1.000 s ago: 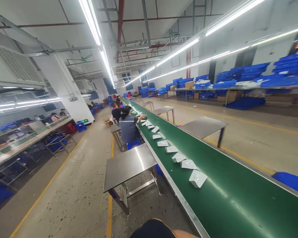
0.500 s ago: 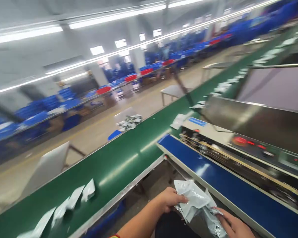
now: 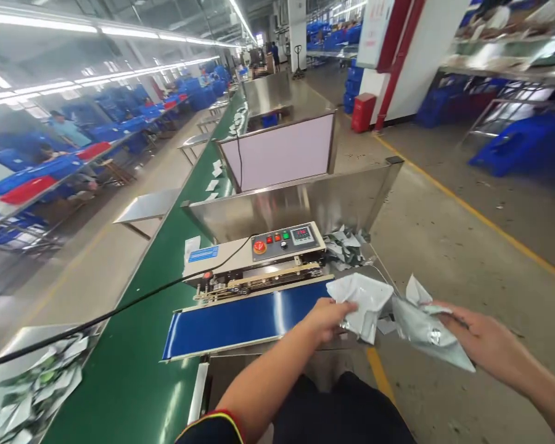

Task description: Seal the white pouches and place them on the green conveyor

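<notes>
My left hand (image 3: 328, 317) pinches a silvery-white pouch (image 3: 365, 302) over the right end of the blue belt (image 3: 231, 324). Farther right, my right hand (image 3: 472, 327) grips a second pouch (image 3: 430, 330), tilted down to the right above the floor. The two pouches are apart. Just beyond the blue belt stands the sealing machine (image 3: 222, 256), with a red knob, small buttons and a lit display on its panel. A pile of pouches (image 3: 345, 246) lies at the machine's right end.
A long green belt (image 3: 134, 327) runs along the left, carrying pouches farther back. More pouches (image 3: 41, 382) are heaped on a side table at lower left. A black cable (image 3: 120, 310) crosses the view. Metal panels (image 3: 287, 206) stand behind the machine. People are visible in the distance.
The view has swung right, bringing the machine to the centre. My hands have moved apart, each with its own pouch, and the pouches no longer overlap.
</notes>
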{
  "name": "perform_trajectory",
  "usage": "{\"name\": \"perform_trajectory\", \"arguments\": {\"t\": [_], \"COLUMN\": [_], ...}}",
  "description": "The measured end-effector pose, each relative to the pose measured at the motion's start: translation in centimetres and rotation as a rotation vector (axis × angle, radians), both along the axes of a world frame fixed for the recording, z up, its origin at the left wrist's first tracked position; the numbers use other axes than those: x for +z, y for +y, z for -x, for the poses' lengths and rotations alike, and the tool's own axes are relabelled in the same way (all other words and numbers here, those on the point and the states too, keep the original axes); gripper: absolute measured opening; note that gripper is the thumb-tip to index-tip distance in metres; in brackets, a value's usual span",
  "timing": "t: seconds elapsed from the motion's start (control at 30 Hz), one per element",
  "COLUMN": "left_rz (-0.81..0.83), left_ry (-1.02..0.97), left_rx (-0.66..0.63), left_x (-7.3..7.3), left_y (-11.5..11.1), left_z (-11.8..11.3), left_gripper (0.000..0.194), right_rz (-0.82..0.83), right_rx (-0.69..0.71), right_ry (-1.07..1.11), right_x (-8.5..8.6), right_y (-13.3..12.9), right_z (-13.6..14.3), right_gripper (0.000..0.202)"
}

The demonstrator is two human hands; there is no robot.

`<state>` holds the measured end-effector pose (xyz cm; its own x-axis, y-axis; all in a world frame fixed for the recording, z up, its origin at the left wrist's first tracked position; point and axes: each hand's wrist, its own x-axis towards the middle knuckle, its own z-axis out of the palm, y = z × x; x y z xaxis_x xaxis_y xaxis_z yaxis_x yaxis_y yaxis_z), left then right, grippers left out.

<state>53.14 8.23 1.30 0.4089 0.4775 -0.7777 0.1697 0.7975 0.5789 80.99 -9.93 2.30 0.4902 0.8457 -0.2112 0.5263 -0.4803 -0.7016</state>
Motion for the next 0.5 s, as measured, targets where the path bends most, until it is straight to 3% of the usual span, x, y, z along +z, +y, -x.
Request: {"name": "perform_trajectory", "arguments": {"t": [0.1,0.23,0.37,0.5], "left_rz": [0.107,0.067,0.042,0.055], "left_ry": [-0.103,-0.074,0.105,0.234], "left_rx": [0.031,0.232,0.497,0.645], "left_x": [0.2,-0.8,-2.0,-2.9], "left_y": [2.7,5.8,8.6,10.7], "left_z": [-6.8,-13.3,-15.8,-16.2], "left_gripper": [0.028,0.042,0.041,0.026], "right_rz": [-0.008,-0.219,-0.347,-0.275], "right_rx": [-0.033,0.094,0.358,0.763], "right_ry": [-0.194,-0.432,-0.567,-0.517], "right_x": [1.2,1.5,-0.5,-4.3], "right_y": [3.8,12.4,22.6,30.6], "right_z": [-3.9,-6.6,-6.2,-2.6], "right_gripper": [0.050,0.051,0.049,0.052]}}
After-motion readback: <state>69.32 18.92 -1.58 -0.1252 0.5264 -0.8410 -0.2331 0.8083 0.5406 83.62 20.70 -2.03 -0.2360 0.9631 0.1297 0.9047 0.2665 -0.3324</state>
